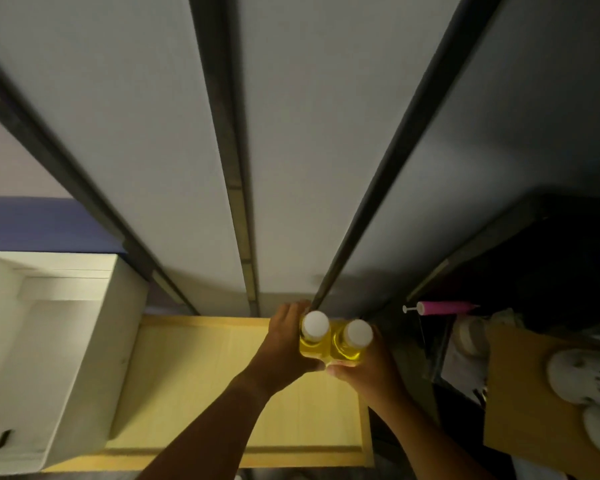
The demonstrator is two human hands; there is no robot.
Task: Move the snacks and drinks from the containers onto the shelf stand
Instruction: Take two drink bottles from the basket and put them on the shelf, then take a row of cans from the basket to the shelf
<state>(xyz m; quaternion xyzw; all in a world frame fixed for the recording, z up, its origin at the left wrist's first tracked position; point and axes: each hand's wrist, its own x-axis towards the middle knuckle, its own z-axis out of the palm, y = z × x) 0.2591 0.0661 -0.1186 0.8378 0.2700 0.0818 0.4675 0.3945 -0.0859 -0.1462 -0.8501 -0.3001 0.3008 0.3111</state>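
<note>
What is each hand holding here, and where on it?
Left hand grips the left bottle by its body; right hand grips the right bottle likewise. Caps are untouched.

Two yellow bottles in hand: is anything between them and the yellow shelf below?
Nothing visible. The left hand and right hand hold the two bottles side by side above the shelf, whose visible surface is bare. The part directly under the hands is hidden.

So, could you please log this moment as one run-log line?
left hand: holds left bottle | right hand: holds right bottle | above wooden shelf
</note>
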